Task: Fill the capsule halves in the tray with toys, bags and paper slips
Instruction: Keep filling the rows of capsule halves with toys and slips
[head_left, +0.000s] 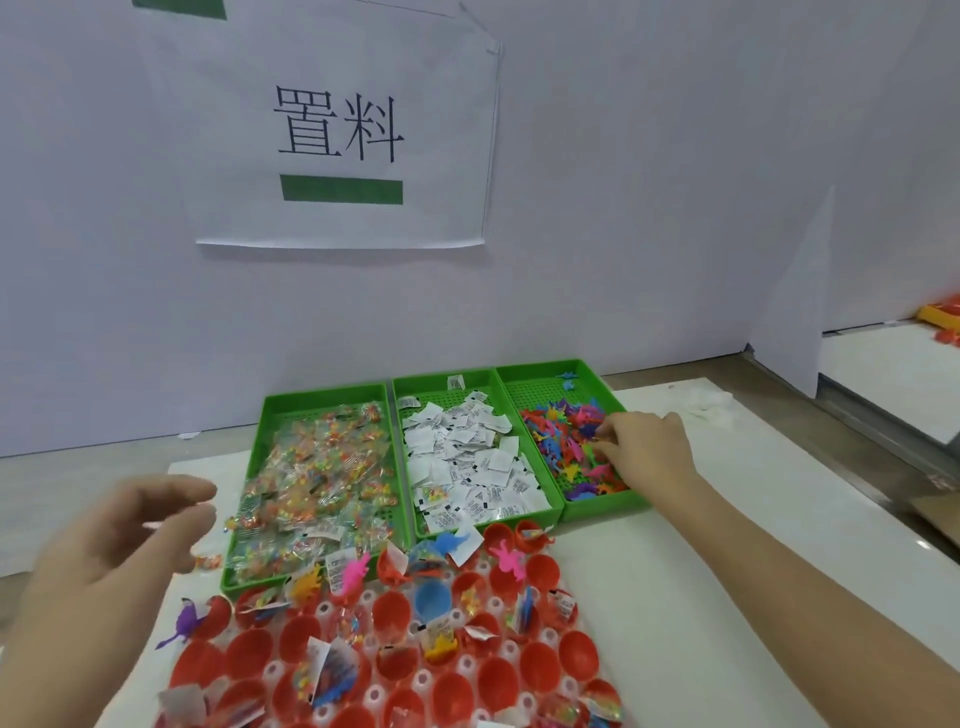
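Reaching with the right hand (644, 447) into the toys (563, 449) in the far-right bin (613, 395), grip curled at the pile; cannot tell whether closed on one. Take a single toy, lift clear, drop into one of the empty capsule halves (540, 660) in the near tray (422, 678). Left hand (119, 551) blurred, grip open, holding nothing. Tray's near rows cut off.

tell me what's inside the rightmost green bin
A heap of small colourful dinosaur toys, with the right hand pinching among them. Whatever lies under the hand is hidden.
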